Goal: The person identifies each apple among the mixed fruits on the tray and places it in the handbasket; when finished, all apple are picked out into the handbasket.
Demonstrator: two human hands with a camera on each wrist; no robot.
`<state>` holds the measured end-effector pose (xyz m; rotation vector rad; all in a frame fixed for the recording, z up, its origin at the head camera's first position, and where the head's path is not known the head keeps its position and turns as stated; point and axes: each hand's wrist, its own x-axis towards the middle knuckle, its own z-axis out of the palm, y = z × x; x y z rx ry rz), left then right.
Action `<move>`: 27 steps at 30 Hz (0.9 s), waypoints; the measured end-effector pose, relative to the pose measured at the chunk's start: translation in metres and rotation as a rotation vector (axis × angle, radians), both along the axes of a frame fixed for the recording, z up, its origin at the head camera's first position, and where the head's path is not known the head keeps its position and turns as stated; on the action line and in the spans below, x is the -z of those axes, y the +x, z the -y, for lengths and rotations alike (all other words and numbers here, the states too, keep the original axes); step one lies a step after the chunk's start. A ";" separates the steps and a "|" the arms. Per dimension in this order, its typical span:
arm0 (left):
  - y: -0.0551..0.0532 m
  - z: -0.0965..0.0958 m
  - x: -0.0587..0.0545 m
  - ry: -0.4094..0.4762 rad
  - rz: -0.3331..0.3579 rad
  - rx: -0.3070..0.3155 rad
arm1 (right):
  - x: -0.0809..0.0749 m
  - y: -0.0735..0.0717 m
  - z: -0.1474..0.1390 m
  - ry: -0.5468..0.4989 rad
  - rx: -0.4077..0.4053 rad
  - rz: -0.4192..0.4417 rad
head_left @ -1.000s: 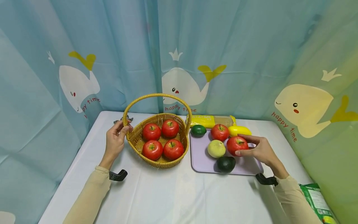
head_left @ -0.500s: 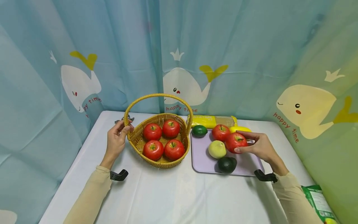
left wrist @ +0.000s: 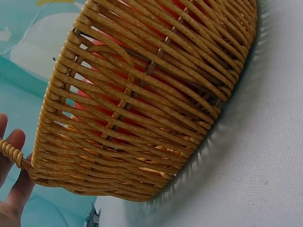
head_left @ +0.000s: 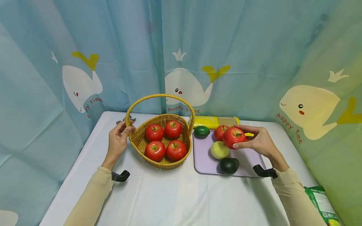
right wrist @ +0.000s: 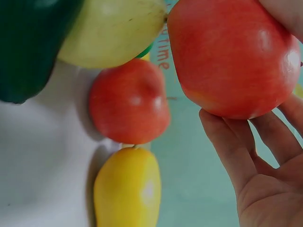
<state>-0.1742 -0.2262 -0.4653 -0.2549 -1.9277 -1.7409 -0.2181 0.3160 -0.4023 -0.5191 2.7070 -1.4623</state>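
My left hand (head_left: 118,139) grips the left foot of the handle of a wicker basket (head_left: 162,165), which stands on the table with several red apples (head_left: 155,151) inside. In the left wrist view the basket's woven side (left wrist: 128,109) fills most of the picture, and the fingers (left wrist: 16,189) curl at the handle. My right hand (head_left: 258,140) holds a red apple (head_left: 234,137) between thumb and fingers, raised over a lilac tray (head_left: 202,166). The right wrist view shows this apple (right wrist: 232,56) large, with another apple (right wrist: 130,101) lying behind it.
On the tray lie a pale yellow-green round fruit (head_left: 219,150), a dark avocado (head_left: 229,165), a green lime (head_left: 201,131), another apple (head_left: 220,133) and a yellow mango-like fruit (right wrist: 128,189). A yellow pasta packet (head_left: 207,121) lies behind. A green bag (head_left: 322,201) stands at the right edge.
My right hand has lifted the apple off the tray and carried it a little left, so it now overlaps the rear apple and yellow fruit. The left hand and basket stay put.
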 end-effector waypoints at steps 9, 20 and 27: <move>-0.001 0.000 0.000 0.013 -0.012 -0.003 | -0.014 -0.002 0.016 -0.034 -0.047 0.039; -0.001 0.000 0.001 0.003 -0.004 -0.001 | -0.022 -0.007 0.045 -0.066 -0.137 0.001; -0.001 0.001 0.001 -0.006 -0.001 -0.001 | -0.026 -0.010 0.067 -0.109 -0.175 0.001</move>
